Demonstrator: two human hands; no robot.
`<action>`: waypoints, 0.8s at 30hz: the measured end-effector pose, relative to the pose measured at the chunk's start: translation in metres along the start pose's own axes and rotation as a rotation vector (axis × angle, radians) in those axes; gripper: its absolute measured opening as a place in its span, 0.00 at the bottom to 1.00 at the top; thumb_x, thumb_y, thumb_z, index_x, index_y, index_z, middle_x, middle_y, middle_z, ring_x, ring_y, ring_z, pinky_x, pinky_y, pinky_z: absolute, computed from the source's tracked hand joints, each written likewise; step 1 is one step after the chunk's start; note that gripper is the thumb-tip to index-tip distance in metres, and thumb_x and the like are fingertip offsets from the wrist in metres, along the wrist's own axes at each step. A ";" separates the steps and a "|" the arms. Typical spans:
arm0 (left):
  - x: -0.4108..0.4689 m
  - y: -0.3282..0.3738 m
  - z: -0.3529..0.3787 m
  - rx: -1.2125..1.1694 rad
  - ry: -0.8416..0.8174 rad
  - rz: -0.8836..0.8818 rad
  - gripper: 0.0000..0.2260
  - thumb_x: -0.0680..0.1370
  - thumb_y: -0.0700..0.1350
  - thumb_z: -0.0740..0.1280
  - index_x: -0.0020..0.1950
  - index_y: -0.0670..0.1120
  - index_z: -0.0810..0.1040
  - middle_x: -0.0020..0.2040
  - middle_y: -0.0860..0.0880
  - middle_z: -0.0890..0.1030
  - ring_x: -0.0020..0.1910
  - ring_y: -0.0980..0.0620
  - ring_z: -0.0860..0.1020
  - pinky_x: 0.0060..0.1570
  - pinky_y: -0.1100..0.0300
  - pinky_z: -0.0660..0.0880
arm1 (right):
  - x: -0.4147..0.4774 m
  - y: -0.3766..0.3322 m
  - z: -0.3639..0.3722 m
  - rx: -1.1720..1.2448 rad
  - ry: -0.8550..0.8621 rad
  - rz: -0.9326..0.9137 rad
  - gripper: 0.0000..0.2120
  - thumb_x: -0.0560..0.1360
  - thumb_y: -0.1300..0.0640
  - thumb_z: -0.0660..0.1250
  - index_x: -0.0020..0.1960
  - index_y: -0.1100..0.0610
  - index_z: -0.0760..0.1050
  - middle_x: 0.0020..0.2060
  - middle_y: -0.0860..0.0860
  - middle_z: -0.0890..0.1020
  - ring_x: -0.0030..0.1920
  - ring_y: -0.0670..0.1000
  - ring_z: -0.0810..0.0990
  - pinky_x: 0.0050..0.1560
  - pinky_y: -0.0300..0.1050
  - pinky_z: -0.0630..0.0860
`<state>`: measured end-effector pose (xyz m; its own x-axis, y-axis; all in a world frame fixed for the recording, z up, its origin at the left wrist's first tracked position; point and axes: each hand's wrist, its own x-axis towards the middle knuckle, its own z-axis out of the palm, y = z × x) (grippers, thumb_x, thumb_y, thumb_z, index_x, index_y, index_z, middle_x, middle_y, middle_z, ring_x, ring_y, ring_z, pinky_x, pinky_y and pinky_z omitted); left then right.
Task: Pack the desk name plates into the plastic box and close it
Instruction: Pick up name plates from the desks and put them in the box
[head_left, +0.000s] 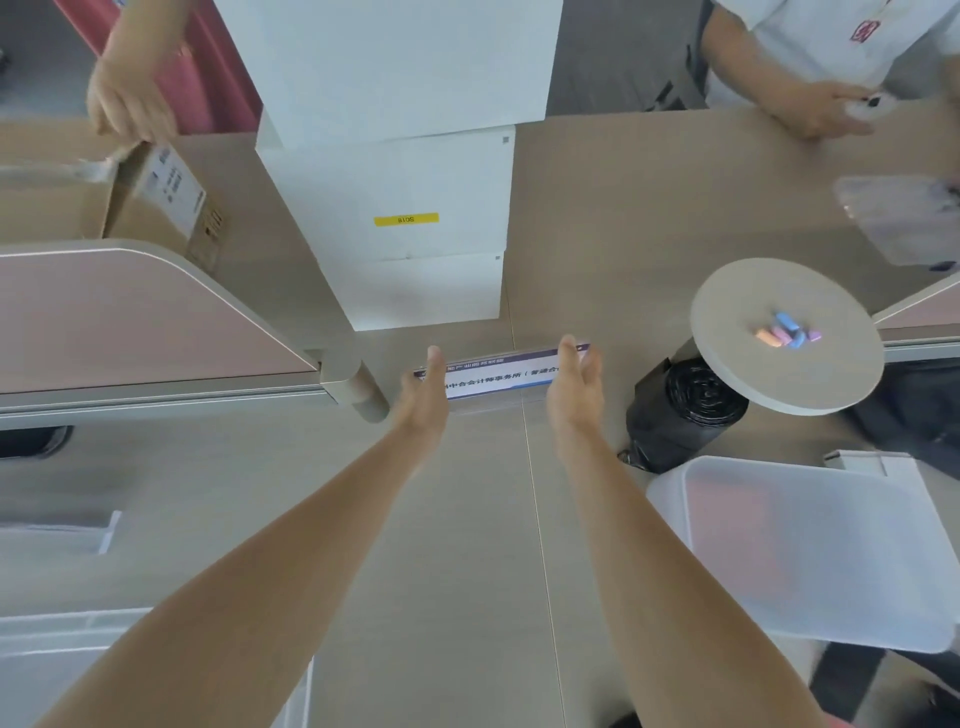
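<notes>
1. While both arms stretch forward over the worktop (467, 519), the left hand (423, 387) and right hand (576, 384) stand on edge, palms facing each other, one at each end of a plate (498, 375).
2. Both sets of fingers (434, 358) are straight and close together, curled round nothing. Each hand overlaps an end of the plate, but I cannot tell whether either is pressing on it yet.
3. From the person, the plate lies at 12 o'clock. Its long side runs crosswise and its printed strip faces up, and it sits just in front of a stack of white cartons (405, 208).
4. Bracketing it this way looks deliberate. A long, thin piece lifts level when squeezed by its two ends, whereas a one-handed pinch might let it tip.
5. From the plate, the box (667, 504) sits at 4 o'clock, near the right forearm. It is frosted, with a reddish blur showing through, and I cannot tell whether its lid is on. Its place close on the right should keep the carry short.
6. A black roll (685, 410) and a round stand (743, 312) sit at 3 o'clock from the plate. The carry would best pass on their near side.
7. Someone else's hand (130, 104) works at a cardboard box (150, 208) at 10 o'clock, well apart.
</notes>
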<state>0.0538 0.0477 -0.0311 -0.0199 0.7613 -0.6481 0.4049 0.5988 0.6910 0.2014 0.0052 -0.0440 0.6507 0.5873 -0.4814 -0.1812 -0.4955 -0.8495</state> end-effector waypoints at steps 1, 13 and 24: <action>-0.004 0.000 -0.002 -0.036 0.001 -0.001 0.36 0.76 0.70 0.48 0.75 0.48 0.59 0.64 0.49 0.69 0.62 0.46 0.68 0.60 0.51 0.63 | -0.005 -0.001 -0.002 -0.006 -0.007 -0.011 0.29 0.80 0.38 0.52 0.75 0.54 0.61 0.72 0.53 0.70 0.71 0.56 0.68 0.70 0.56 0.63; -0.091 0.022 -0.059 -0.097 0.154 0.252 0.21 0.74 0.67 0.54 0.56 0.56 0.76 0.48 0.51 0.77 0.54 0.43 0.77 0.59 0.46 0.74 | -0.104 -0.040 -0.027 0.164 -0.090 -0.020 0.37 0.68 0.29 0.57 0.72 0.46 0.63 0.70 0.46 0.71 0.68 0.51 0.71 0.69 0.63 0.68; -0.186 0.009 -0.166 -0.365 -0.032 0.303 0.13 0.73 0.58 0.63 0.38 0.51 0.80 0.33 0.53 0.81 0.29 0.51 0.78 0.32 0.61 0.75 | -0.248 -0.060 -0.019 0.293 -0.172 -0.057 0.18 0.78 0.39 0.58 0.64 0.46 0.70 0.56 0.42 0.76 0.53 0.41 0.73 0.59 0.59 0.77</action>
<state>-0.0908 -0.0474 0.1493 0.0797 0.9104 -0.4059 0.0404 0.4039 0.9139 0.0649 -0.1228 0.1309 0.5365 0.7205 -0.4394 -0.3685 -0.2684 -0.8900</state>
